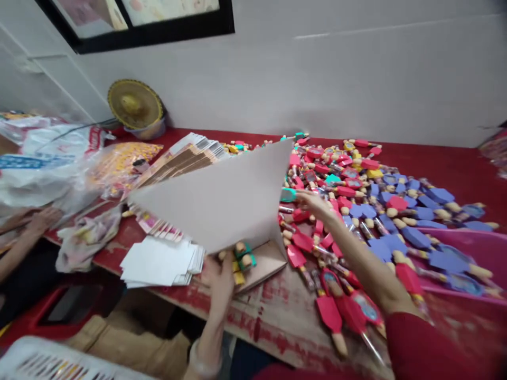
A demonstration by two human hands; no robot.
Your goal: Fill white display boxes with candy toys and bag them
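My left hand (218,277) grips the near edge of a large grey cardboard sheet (222,203) and tilts it up from the red table (455,163). A few small toys in yellow and teal (242,258) sit under the sheet by that hand. My right hand (315,203) reaches out to the pile of small toys (380,211) in red, blue and pink, and its fingers pinch a teal piece (288,195) at the sheet's right edge.
A stack of white cards (160,262) lies left of my left hand, with brown card stacks (178,161) behind it. Plastic bags (43,158) and a straw hat (134,104) are at far left. Another person's hand (39,219) rests at the left edge. A pink tub (475,248) stands right.
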